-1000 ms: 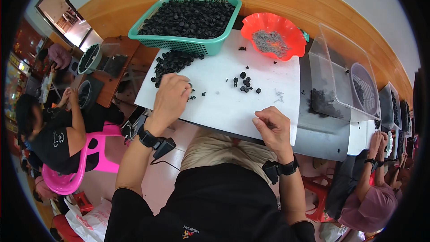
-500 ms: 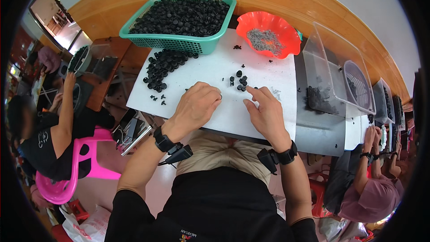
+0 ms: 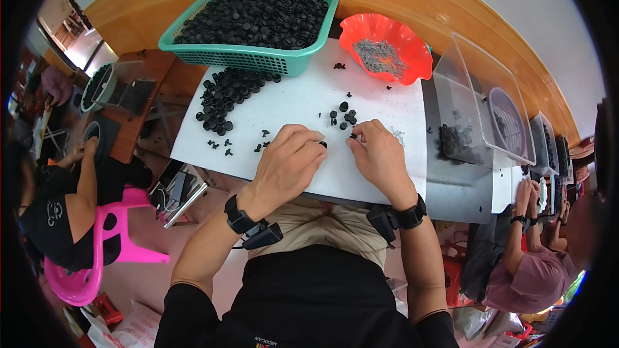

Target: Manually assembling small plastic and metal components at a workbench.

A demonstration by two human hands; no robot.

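Over the white work surface (image 3: 293, 96), my left hand (image 3: 288, 162) is curled, with a small round black cap (image 3: 323, 144) at its fingertips. To its right, my right hand (image 3: 382, 158) pinches a tiny black part (image 3: 353, 136) between thumb and forefinger; its exact shape is too small to make out. Just beyond that hand lies a small cluster of black plastic parts (image 3: 349, 117). A heap of round black caps (image 3: 225, 96) spreads at the left. Several small black pronged pieces (image 3: 227, 144) are scattered between the heap and my left hand.
At the back stands a green basket (image 3: 293, 61) full of black caps. A red scalloped bowl (image 3: 416, 58) holds small grey pins. Right of the board sits a clear plastic bin (image 3: 477, 67) with black parts inside. Co-workers sit at both sides, one by a pink chair (image 3: 97, 251).
My right hand's fingers have closed from a spread reach into a pinch on a tiny black part. The left hand has turned slightly, and a black cap now shows at its fingertips.
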